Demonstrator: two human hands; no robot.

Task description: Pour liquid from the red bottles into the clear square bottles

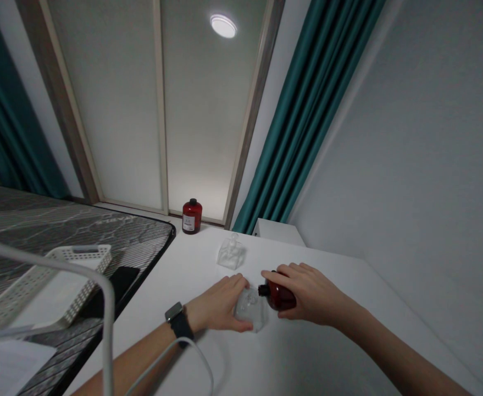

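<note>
1. White surface (307, 352) ran from a near edge to a far window flanked by teal curtains (307, 110), with a bed (39, 220) at the left carrying a white basket (60, 280).
2. The left hand (218, 305), a watch (177, 319) on its wrist, was closed around a small clear bottle (251, 313) that stood on the surface near the middle.
3. The right hand (309, 294) gripped a dark red bottle (280, 297) from above, tipped on its side so that its black neck touched, or nearly touched, the top of the small clear bottle.
4. Judging by that pose, the bottles were already brought together for a transfer, but no liquid could be made out in the small clear bottle, so how much had gone in could not be told.
5. Another clear bottle (231, 254) stood apart, farther back, untouched and seemingly not yet dealt with.
6. A capped red bottle (192, 216) stood upright at the far edge by the window, well apart from both hands.
</note>
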